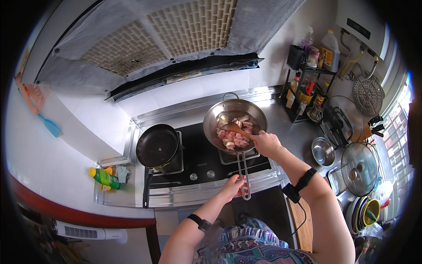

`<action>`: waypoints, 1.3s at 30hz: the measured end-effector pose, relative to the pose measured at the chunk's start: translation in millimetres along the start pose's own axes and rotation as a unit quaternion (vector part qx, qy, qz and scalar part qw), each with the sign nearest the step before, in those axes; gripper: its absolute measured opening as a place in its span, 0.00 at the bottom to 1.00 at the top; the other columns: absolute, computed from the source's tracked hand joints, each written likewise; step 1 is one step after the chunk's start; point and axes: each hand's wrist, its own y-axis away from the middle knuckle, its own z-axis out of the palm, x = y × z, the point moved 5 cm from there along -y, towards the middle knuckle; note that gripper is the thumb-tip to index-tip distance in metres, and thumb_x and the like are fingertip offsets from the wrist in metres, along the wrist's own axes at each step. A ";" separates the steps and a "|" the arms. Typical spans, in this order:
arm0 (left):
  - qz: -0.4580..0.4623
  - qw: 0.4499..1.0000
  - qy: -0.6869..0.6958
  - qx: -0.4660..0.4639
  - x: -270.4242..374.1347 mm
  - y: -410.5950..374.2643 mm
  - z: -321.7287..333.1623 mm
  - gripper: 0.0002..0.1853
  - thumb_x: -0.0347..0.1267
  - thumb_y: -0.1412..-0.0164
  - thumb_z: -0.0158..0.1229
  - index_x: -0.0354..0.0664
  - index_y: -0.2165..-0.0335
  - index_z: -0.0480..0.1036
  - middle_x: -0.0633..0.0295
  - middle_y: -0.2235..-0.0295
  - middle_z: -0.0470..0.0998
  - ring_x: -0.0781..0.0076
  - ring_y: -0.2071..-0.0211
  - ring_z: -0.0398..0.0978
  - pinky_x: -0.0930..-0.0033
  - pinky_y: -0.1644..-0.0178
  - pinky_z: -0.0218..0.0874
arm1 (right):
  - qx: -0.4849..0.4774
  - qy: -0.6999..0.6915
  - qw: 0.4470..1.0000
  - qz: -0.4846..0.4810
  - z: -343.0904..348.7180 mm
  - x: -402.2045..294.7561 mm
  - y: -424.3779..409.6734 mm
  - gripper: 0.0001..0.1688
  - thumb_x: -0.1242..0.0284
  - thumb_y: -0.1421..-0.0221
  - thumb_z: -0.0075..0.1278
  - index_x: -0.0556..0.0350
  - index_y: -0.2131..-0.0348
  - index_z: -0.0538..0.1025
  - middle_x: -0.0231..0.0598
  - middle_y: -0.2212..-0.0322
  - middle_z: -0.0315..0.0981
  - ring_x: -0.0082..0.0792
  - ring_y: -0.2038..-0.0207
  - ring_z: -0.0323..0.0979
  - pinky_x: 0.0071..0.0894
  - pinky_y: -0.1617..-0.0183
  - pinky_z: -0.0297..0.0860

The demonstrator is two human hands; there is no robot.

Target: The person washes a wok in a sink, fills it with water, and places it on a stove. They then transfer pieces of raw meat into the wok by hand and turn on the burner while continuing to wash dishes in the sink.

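My right hand [267, 144] grips the handle of a wooden spatula [234, 128], whose blade rests among pieces of pinkish raw-looking meat [238, 138]. The meat lies in a stainless steel wok [211, 110] on the right burner. Below the wok, my left hand [234, 186] is closed around its long looped metal handle [244, 166]. A small loop handle [230, 95] sits on the wok's far side. Both forearms wear black straps, and the right one carries a small device with a cable.
A black frying pan [157, 145] stands on the left burner of the gas stove [199, 158], handle toward me. Left of it lies a green bottle [105, 178]. A condiment rack [306, 71], steel bowl [323, 151] and glass lid [359, 169] stand right. The range hood [184, 71] hangs above.
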 end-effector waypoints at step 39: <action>0.016 1.000 0.014 0.008 -4.4 2.7 -0.5 0.14 0.32 0.35 0.40 0.44 0.52 0.58 0.54 0.60 0.73 0.66 0.66 0.74 0.65 0.61 0.68 | 0.110 -0.414 0.902 0.055 -58.1 23.7 71.3 0.18 0.74 0.46 0.44 0.58 0.55 0.73 0.41 0.82 0.70 0.21 0.78 0.65 0.22 0.71 0.65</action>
